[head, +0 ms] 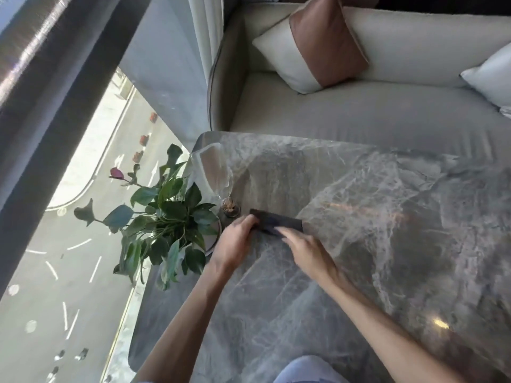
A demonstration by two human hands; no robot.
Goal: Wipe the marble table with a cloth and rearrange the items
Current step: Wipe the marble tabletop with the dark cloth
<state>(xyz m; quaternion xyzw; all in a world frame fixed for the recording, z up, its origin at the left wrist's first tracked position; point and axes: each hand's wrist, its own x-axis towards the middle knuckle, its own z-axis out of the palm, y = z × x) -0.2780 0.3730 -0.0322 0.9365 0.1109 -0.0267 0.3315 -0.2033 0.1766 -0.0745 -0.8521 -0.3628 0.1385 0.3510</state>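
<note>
A grey veined marble table [373, 217] fills the lower right. On it lies a dark folded cloth [279, 220], near the left side. My left hand [235, 241] grips the cloth's left end. Stretched flat, my right hand [301, 247] has its fingertips on the cloth's near edge; the image is blurred here. Just behind the cloth stands a clear stemmed glass [218, 175], tilted in the view. A potted green plant [168, 217] with a dark pink bud sits at the table's left edge on a round plate.
A cream sofa [359, 111] with a brown-and-white cushion [318, 45] runs behind the table. A full-height window [69, 244] on the left looks down on a street. A pale blue trouser knee [309, 371] shows at the bottom edge.
</note>
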